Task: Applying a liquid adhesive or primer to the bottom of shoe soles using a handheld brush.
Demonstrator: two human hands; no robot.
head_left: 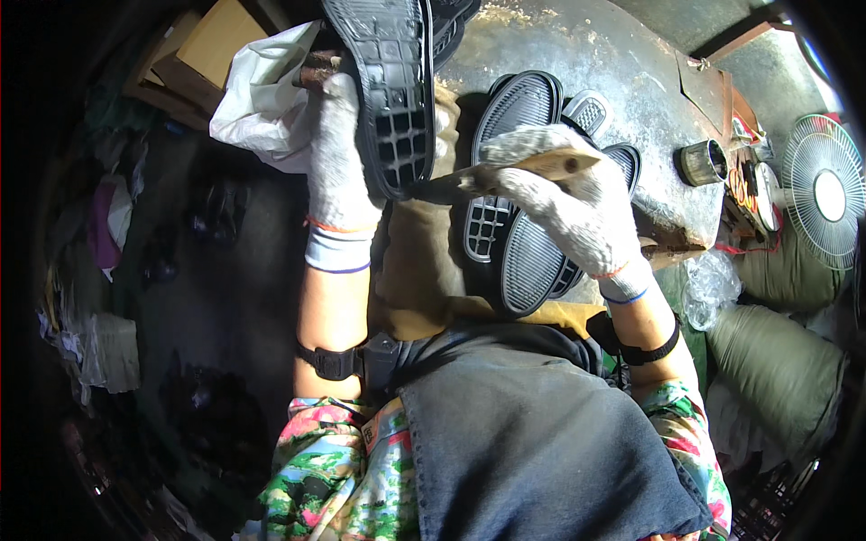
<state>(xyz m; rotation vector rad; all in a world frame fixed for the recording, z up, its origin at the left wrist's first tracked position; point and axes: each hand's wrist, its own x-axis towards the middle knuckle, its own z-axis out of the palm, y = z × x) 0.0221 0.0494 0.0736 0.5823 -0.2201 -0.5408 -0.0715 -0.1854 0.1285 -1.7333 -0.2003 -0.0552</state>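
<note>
A black shoe sole [400, 99] is upright in my left hand [341, 149], its gridded hollow side showing. The white-gloved fingers close on its left edge, and some are hidden behind it. My right hand [577, 198], also gloved, grips a wooden-handled tool [552, 164] with a dark, tapering tip. That tip is at the sole's lower end; whether it touches cannot be made out. Below and beside the right hand lie several black soles [534, 261], some ribbed side up and some showing their grid. A crumpled white bag [262, 95] is beside my left hand.
Soles lie on a worn metal-topped table [631, 54]. A metal can [703, 163] stands near its right edge, with a white fan [823, 194] beyond. Stuffed green sacks [776, 374] sit at the right. Cardboard boxes [216, 45] stand at the upper left. A dark apron [532, 433] covers my lap.
</note>
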